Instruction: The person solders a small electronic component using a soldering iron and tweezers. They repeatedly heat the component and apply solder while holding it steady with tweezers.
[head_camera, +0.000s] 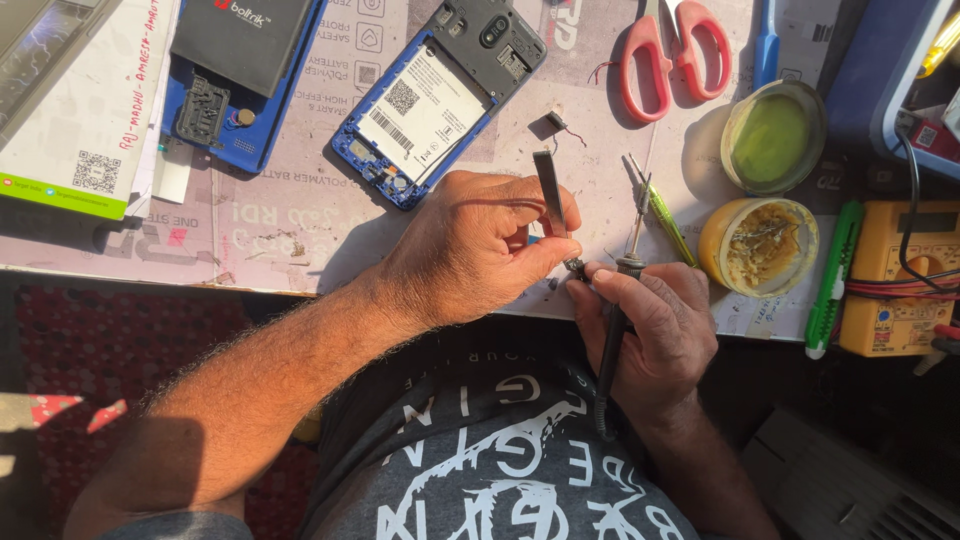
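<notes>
Soldering was under way over the near edge of the desk (300, 225), not visibly finished.
From the left, the open blue phone with its back cover off (440, 100) lay untouched; the left hand (480, 245) had its fingers closed on flat metal tweezers (550, 190), long axis near upright, lower tips on a tiny part; the right hand (650, 330) was wrapped round the black-handled soldering iron (615, 330), tip pointing up and away.
</notes>
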